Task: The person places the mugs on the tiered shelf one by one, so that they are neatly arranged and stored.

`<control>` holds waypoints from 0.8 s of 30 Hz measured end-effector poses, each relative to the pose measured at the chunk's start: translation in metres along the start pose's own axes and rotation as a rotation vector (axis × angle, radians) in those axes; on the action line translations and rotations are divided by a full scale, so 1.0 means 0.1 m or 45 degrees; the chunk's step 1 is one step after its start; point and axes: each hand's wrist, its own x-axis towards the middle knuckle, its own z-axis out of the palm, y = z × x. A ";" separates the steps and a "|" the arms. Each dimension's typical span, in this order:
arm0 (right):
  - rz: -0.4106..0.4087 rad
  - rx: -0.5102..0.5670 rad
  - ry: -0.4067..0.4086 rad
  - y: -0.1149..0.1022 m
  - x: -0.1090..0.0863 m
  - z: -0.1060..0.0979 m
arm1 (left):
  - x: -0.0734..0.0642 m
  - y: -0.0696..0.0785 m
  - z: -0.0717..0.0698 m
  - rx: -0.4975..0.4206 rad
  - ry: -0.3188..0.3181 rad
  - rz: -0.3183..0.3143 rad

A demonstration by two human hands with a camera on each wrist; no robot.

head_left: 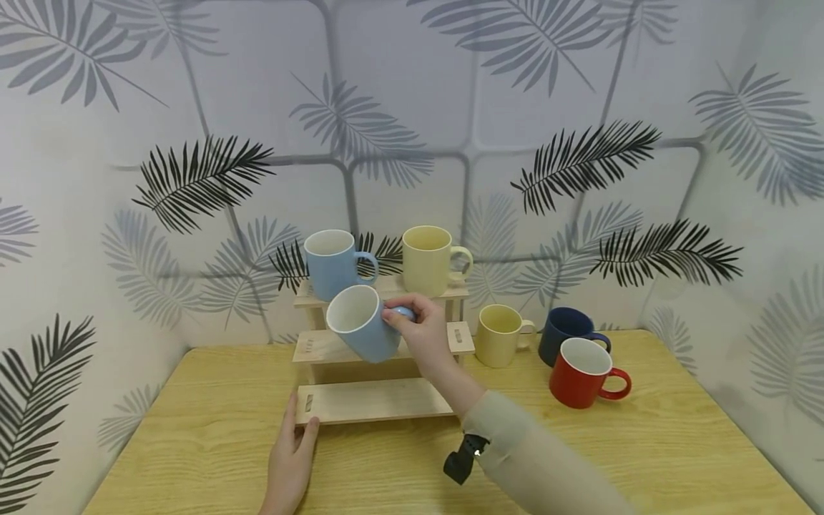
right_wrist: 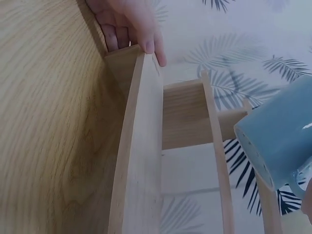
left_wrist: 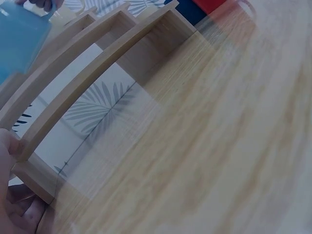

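We see, in the head view, a leaf-patterned wall (head_left: 399, 71) behind a wood-grain table (head_left: 212, 429). On it stands a three-tier rack (head_left: 380, 400); the left wrist view lets us look under its bottom board to the wall beyond, which the head view does not. A pale sleeve (head_left: 547, 458) crosses the lower right. The left hand (head_left: 290, 458) grips the bottom tier's left end; the right wrist view shows us fingers bent against the side panel, hidden from the head. The right hand (head_left: 425, 329) has its grip closed on the handle of a blue mug (head_left: 370, 336), tilted before the middle tier. From the head we see its white inside; from the right wrist, its bare base. A second blue mug (head_left: 331, 268) and a yellow mug (head_left: 425, 265) stand on the top tier. Right of the rack, on the table, the head view shows us a small yellow mug (head_left: 496, 340), a navy mug (head_left: 560, 336) and a red mug (head_left: 576, 375); the left wrist view catches only pieces of the last two.
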 end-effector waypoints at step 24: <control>0.091 0.017 0.021 0.05 -0.02 0.43 | -0.02 0.00 0.00 0.029 -0.005 -0.009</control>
